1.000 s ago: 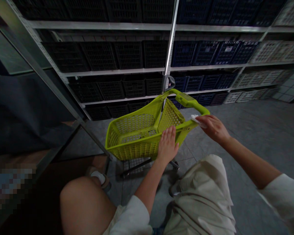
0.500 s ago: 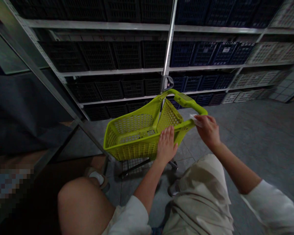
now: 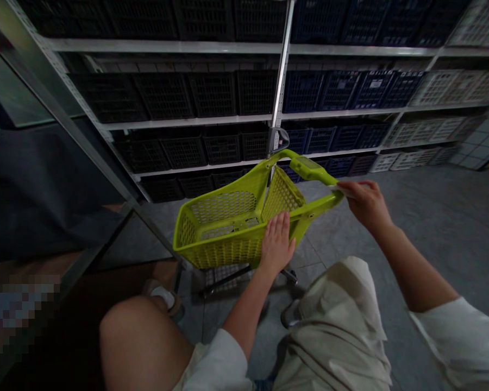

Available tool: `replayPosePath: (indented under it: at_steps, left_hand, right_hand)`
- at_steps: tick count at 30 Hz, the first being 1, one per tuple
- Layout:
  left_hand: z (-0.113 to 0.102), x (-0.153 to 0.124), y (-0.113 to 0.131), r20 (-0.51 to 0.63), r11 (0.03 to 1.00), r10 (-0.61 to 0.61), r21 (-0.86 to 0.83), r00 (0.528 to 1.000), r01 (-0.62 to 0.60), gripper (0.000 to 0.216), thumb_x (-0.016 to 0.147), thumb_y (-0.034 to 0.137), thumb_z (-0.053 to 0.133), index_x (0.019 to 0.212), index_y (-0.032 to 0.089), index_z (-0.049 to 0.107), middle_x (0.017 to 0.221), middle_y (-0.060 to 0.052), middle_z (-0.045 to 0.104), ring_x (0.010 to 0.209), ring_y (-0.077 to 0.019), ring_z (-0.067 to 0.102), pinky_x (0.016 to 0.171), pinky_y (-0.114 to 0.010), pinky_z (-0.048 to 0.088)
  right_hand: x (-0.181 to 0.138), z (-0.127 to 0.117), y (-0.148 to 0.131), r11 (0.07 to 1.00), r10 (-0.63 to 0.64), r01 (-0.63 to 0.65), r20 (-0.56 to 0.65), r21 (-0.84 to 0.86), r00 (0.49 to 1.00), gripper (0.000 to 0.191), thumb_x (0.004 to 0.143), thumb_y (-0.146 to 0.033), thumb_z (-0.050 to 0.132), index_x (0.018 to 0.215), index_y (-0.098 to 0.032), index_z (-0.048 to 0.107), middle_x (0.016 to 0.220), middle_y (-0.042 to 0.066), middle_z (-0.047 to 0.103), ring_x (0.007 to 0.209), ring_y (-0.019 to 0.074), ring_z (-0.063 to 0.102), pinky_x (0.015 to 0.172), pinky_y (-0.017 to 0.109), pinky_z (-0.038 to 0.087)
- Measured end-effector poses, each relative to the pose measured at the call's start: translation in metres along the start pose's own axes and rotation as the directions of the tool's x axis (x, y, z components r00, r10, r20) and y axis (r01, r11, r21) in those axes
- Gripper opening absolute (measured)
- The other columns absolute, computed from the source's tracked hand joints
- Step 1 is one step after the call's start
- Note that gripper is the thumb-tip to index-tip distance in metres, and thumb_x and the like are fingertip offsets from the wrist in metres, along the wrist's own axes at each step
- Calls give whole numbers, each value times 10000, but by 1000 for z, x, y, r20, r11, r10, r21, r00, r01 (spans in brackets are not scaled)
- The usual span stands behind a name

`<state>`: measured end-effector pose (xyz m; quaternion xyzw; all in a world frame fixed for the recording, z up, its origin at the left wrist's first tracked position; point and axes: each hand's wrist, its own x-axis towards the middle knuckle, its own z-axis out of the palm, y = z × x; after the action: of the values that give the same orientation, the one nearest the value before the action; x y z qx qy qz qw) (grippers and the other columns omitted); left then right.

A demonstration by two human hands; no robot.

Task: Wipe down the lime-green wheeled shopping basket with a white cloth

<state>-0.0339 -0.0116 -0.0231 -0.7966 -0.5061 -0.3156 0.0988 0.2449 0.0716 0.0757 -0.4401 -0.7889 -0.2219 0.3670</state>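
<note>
Your cart [image 3: 220,255] runs lengthwise left to right, handle [image 3: 309,169] rightmost; your left hand [image 3: 276,244] lies flat against its near rim, your right hand [image 3: 367,206] pinches a white cloth [image 3: 336,187].

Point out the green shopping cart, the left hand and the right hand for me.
Green shopping cart [image 3: 228,251]: head view, on the basket's near side wall.
Left hand [image 3: 276,243]: head view, on the back of the hand.
Right hand [image 3: 367,206]: head view, on the back of the hand.

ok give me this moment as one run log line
left hand: resting on cart near rim | right hand: white cloth at handle corner | behind: crates on shelves
</note>
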Motion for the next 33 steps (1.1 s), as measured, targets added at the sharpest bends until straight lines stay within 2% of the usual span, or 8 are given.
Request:
replayPosePath:
  at_steps: [5, 10, 14, 18, 25, 28, 31, 33]
  left_hand:
    - [2, 0, -1, -118, 992, -50, -119, 992, 36, 660, 947, 352, 539, 1513, 116, 295, 1511, -144, 490, 1406, -278, 433, 1191, -459, 323]
    - [-2, 4, -4, -302, 943, -228, -304, 926, 133, 248, 996, 329, 465, 1184, 203, 567, 1119, -87, 693, 1065, -239, 606, 958, -409, 428]
    - [-8, -3, -8, -380, 935, -300, -300, 875, 190, 189, 1003, 305, 428, 1008, 212, 592, 924, -68, 684, 905, -239, 590, 842, -385, 378]
    - [-18, -19, -18, -440, 940, -309, -278, 843, 200, 251, 1011, 315, 383, 876, 229, 577, 824, -47, 660, 824, -228, 568, 802, -374, 342]
    - [-41, -29, -62, -396, 937, -330, -250, 857, 245, 394, 1031, 389, 287, 749, 239, 517, 728, -17, 614, 757, -201, 560, 771, -352, 367]
    - [-48, -28, -89, -345, 936, -342, -211, 874, 282, 466, 1037, 399, 212, 709, 242, 504, 714, -25, 606, 755, -205, 567, 771, -354, 392]
    - [-59, -30, -116, -262, 934, -350, -168, 900, 314, 467, 1039, 341, 201, 789, 234, 581, 790, -34, 662, 829, -196, 616, 840, -355, 428]
    - [-76, -32, -132, -209, 933, -356, -140, 911, 332, 393, 1034, 306, 255, 965, 231, 635, 928, -43, 708, 941, -196, 642, 917, -376, 438]
  right_hand:
    - [7, -3, 16, 994, -59, 50, 102, 95, 993, 384, 892, -146, 429, 1191, -245, 648, 1133, 73, 761, 961, 251, 728, 1015, 526, 394]
    - [4, -13, -11, 951, -152, 100, 159, 292, 975, 378, 892, -121, 419, 1165, -239, 653, 1166, 67, 748, 1142, 239, 679, 984, 469, 448]
    - [-7, -17, -50, 904, -111, 107, -14, 414, 994, 305, 880, -131, 447, 1027, -242, 690, 1034, 60, 760, 1022, 230, 704, 979, 461, 485]
    - [-18, -17, -92, 847, -13, 110, -188, 521, 982, 288, 856, -109, 446, 924, -243, 691, 869, 35, 724, 865, 217, 696, 923, 452, 527]
    - [-20, -16, -159, 846, 83, 36, -199, 533, 977, 292, 846, -65, 429, 893, -230, 665, 826, 31, 681, 859, 213, 653, 939, 439, 523]
    - [-15, -12, -187, 856, 95, 26, -206, 517, 974, 264, 852, -75, 434, 881, -223, 651, 811, 44, 669, 859, 223, 633, 867, 406, 521]
    - [-8, -8, -216, 869, 89, 3, -162, 494, 983, 254, 864, -99, 427, 882, -227, 646, 809, 59, 668, 856, 237, 612, 821, 392, 500]
    - [-2, -7, -233, 887, 74, -30, -78, 461, 994, 253, 875, -121, 422, 901, -232, 648, 833, 69, 671, 863, 246, 603, 824, 392, 483]
